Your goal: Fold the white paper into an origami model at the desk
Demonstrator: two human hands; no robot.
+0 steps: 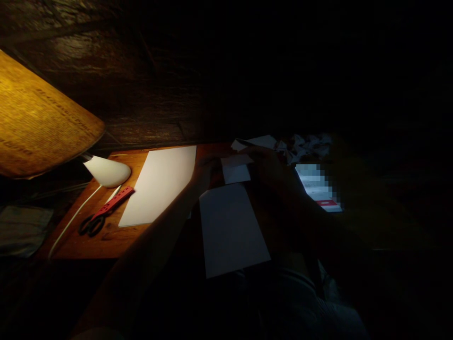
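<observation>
In dim light, my left hand [205, 171] and my right hand [264, 163] are at opposite sides of a small folded piece of white paper [236, 173]. Its upper part is bent over into a flap. Both hands seem closed on its edges, though deep shadow hides most of the fingers. Just below this piece lies a larger white sheet [231, 231], which reaches past the table's front edge over the lap. Left of my left forearm, another white sheet or stack [161, 184] rests in the lamplight.
A lamp with a yellow shade [42, 118] and white base [108, 171] stands at left. Scissors [92, 225] and a red perforated strip [113, 202] lie on the wooden table [76, 248]. Folded paper pieces [304, 146] sit at the back; a lit screen [316, 186] is at right.
</observation>
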